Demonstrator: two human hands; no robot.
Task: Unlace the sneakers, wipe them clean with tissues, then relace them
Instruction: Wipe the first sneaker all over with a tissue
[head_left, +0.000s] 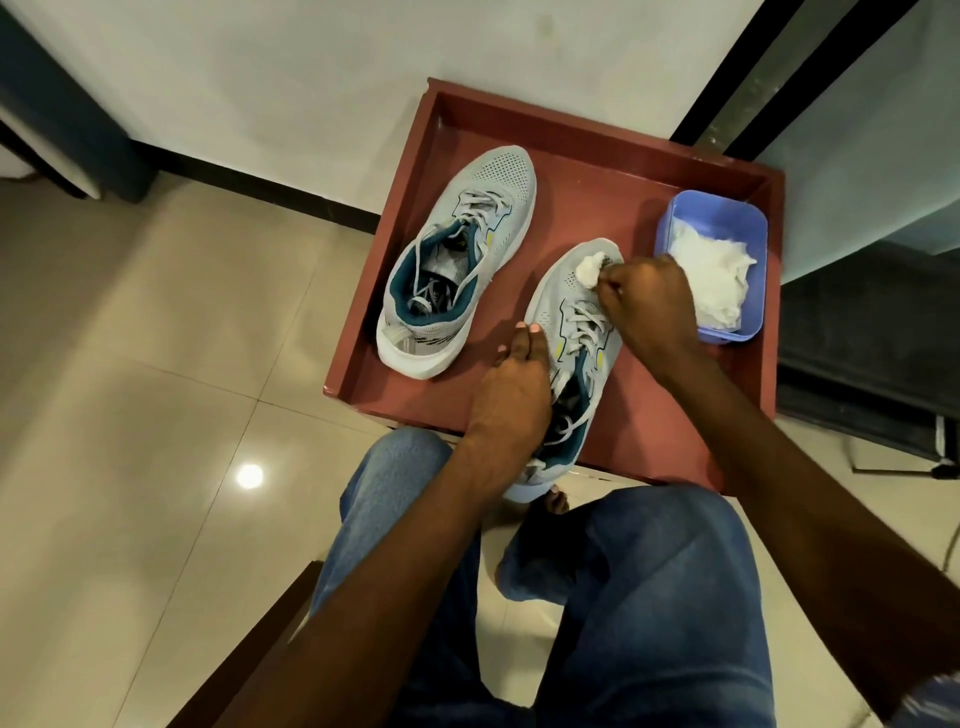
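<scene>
Two grey sneakers with teal lining lie on a reddish-brown tray (582, 171). The left sneaker (462, 254) rests alone, its grey laces loose and partly tucked inside. The right sneaker (563, 332) is nearer me, its heel past the tray's front edge. My left hand (511, 384) grips its left side at mid-length. My right hand (647, 301) is closed on a crumpled white tissue (589, 270) and presses it on the toe of that sneaker. Laces are still threaded through the upper eyelets.
A blue plastic tub (737, 332) holding several crumpled white tissues sits at the tray's right side. My knees in blue jeans are just below the tray. A white wall stands behind it, a dark door frame to the right, and beige floor tiles to the left.
</scene>
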